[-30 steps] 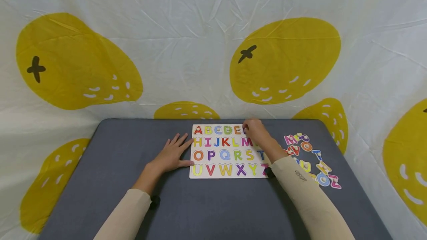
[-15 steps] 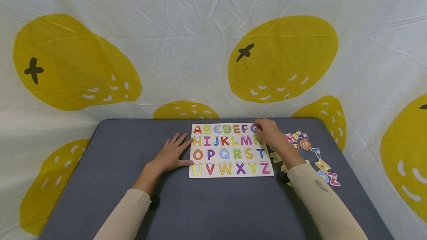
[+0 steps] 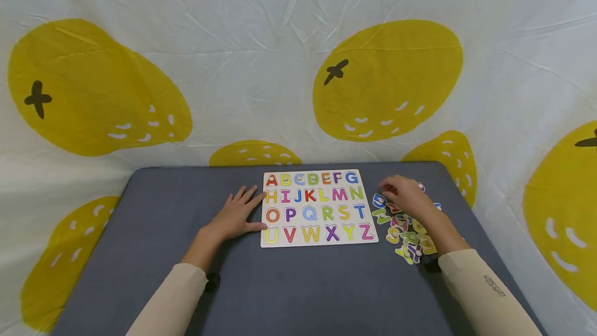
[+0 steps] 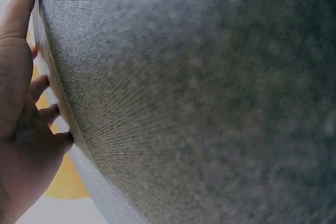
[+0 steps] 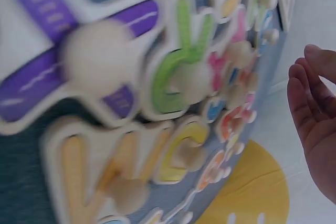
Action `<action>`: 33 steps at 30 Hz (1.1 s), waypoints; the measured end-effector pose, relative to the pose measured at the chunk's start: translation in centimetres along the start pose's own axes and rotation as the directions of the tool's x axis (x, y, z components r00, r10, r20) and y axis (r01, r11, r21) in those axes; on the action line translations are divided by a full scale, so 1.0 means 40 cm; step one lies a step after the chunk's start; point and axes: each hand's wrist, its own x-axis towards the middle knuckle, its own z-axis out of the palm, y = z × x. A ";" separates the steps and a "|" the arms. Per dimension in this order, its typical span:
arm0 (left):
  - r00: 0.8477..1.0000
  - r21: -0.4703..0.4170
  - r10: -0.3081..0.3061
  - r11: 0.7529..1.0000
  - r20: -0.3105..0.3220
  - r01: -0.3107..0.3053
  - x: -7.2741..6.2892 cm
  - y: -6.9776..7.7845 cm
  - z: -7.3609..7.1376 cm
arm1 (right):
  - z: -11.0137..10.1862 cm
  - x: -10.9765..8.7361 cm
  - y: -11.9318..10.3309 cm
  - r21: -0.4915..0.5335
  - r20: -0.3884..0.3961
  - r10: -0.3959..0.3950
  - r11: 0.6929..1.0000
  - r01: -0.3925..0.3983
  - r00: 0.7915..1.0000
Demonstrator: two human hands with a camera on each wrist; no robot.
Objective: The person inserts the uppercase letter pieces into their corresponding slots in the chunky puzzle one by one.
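A white alphabet puzzle board (image 3: 300,222) lies on the dark grey table, its rows of coloured letters running A to Z. Knobs show on the first letters of its top row. My left hand (image 3: 233,218) lies spread at the board's left side, thumb and fingertips right at its edge; the left wrist view shows these fingers (image 4: 50,114) too. Over the loose letter pieces to the right hovers my right hand (image 3: 407,195), fingers loosely bent. In the right wrist view this hand (image 5: 323,114) holds nothing. A blue G piece (image 3: 380,200) lies just below its fingertips.
Several knobbed letter pieces overlap right of the board, among them a green N piece (image 3: 381,216) and a purple X piece (image 5: 31,72); my right forearm hides some. Behind the table (image 3: 298,294) hangs a white cloth (image 3: 252,77) printed with yellow fruit.
My right hand has moved from the board's top row, at F and then G, rightwards to the loose pieces, uncovering those letters. My left hand has stayed at the board's edge.
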 end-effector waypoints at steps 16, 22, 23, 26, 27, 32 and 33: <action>1.000 -0.005 0.006 1.000 0.004 -0.006 0.000 0.014 -0.001 | 0.044 -0.002 0.021 -0.094 0.080 -0.107 0.989 0.114 0.991; 1.000 -0.007 -0.001 1.000 0.004 0.001 -0.001 0.015 -0.002 | 0.038 0.004 0.021 -0.102 0.082 -0.097 0.989 0.106 0.992; 1.000 -0.006 -0.002 1.000 0.004 0.002 -0.001 0.015 -0.002 | 0.036 0.007 0.020 -0.099 0.083 -0.090 0.990 0.098 0.992; 1.000 -0.010 -0.003 1.000 0.003 0.003 -0.002 0.013 -0.003 | 0.028 0.016 0.015 -0.083 0.094 -0.064 0.994 0.072 0.994; 1.000 -0.013 -0.003 1.000 0.002 0.003 -0.002 0.012 -0.004 | 0.027 0.019 0.012 -0.078 0.099 -0.055 0.995 0.063 0.994; 1.000 -0.017 -0.003 1.000 -0.004 0.003 -0.006 0.008 -0.004 | 0.026 0.035 0.004 -0.071 0.102 -0.041 0.996 0.049 0.994; 1.000 -0.016 -0.003 1.000 -0.004 0.003 -0.006 0.008 -0.004 | 0.028 0.038 0.003 -0.068 0.100 -0.041 0.997 0.048 0.994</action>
